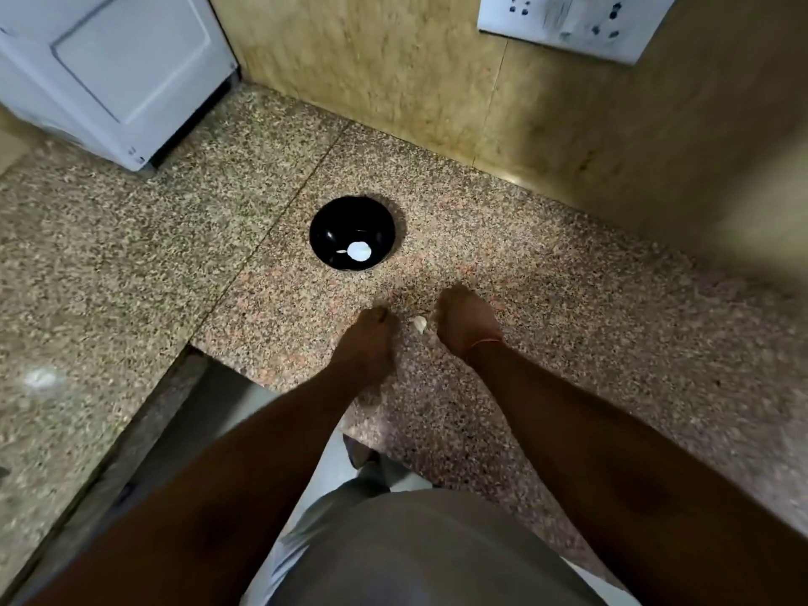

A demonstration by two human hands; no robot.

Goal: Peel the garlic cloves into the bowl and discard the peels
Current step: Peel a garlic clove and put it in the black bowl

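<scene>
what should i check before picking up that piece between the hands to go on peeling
1. Black bowl upright on the counter, within the view beyond the hands: ok.
2. Bowl contents: one white garlic piece inside; peeled or not: cannot tell.
3. Pale garlic bit on the counter between the hands, uncovered: ok.
4. Left hand free of any load: cannot tell, fingers blurred.
5. Right hand free: cannot tell, fingers curl downward beside the bit.
6. Place for discarding peels: not ok, none in view.
</scene>
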